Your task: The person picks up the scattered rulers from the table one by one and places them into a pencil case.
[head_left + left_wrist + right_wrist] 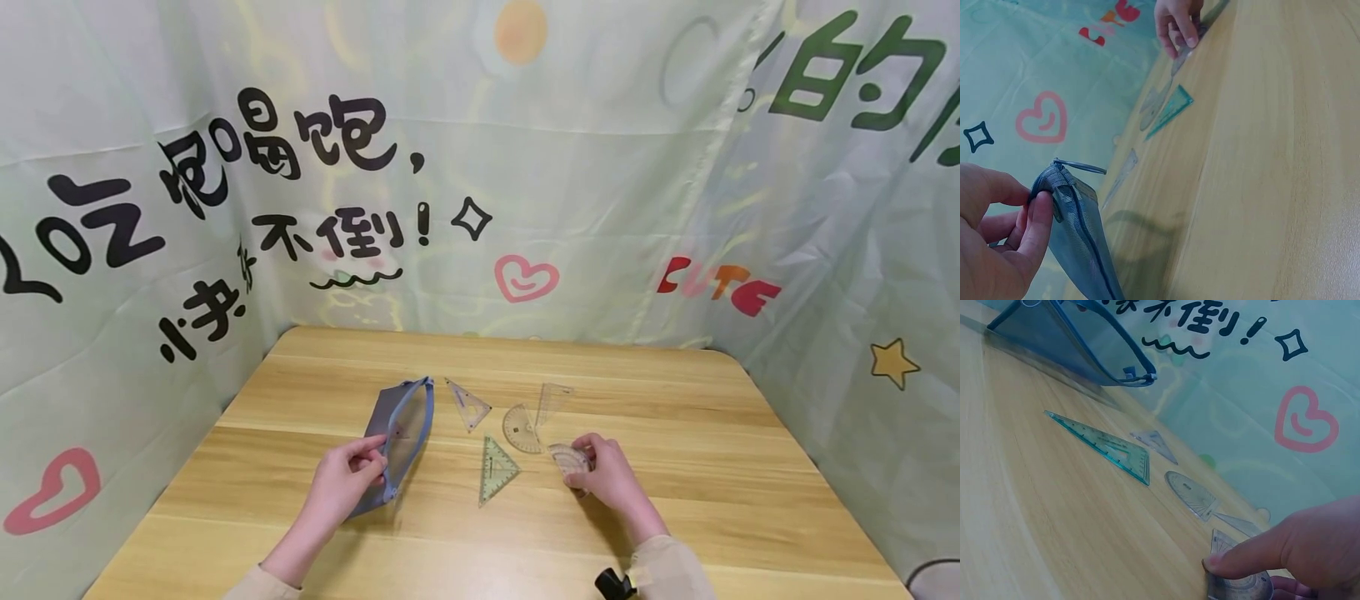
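Note:
My left hand point(347, 479) pinches the edge of a blue zippered mesh pouch point(375, 417), whose mouth gapes toward the right. In the left wrist view its thumb and fingers grip the pouch's rim beside the zipper. Over on the right, my right hand point(606, 471) holds a clear protractor point(567, 458) between thumb and fingers. The right wrist view shows the thumb on the face of this protractor point(1241, 586). Between the hands lie a green set square point(497, 471), another clear protractor point(521, 429) and two clear set squares, one point(468, 406) near the pouch and one point(553, 402) farther back.
A wooden table point(712, 433) carries everything. Printed fabric point(600, 192) hangs around its back and sides. A small black object point(615, 583) sits by the right sleeve at the front.

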`<state>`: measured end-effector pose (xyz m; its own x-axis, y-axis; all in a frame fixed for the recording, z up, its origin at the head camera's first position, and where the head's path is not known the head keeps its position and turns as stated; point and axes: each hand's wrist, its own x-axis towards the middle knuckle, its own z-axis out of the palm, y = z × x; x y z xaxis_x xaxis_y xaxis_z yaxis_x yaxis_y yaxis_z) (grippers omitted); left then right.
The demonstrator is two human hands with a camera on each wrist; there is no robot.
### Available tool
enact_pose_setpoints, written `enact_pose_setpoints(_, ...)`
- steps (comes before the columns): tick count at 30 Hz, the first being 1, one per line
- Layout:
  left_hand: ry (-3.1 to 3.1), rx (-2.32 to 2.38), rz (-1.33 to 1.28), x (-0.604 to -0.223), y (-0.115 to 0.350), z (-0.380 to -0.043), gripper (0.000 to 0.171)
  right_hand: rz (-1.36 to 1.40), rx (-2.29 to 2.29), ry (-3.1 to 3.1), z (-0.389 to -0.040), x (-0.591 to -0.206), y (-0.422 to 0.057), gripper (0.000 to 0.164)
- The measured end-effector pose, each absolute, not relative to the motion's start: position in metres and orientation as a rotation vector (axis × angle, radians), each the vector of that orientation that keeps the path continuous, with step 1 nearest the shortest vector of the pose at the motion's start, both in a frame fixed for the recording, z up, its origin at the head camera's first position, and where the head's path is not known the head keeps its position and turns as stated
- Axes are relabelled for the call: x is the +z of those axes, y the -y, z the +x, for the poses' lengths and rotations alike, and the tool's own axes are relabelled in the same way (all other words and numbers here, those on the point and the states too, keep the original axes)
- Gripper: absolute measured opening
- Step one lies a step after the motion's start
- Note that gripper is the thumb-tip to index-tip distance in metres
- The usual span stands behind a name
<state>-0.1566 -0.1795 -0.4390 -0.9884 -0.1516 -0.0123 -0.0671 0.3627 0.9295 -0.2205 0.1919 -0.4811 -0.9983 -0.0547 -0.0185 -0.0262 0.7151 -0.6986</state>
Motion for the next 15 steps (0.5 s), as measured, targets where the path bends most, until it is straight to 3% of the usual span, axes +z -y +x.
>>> enact_pose_setpoints(15, 2.531, -1.707, 0.185, -0.4406, 0.1798, -0.1574, 0.036, -0.050, -1.149, -2.876, -0.2226, -0.4839, -0.1962, 0.054)
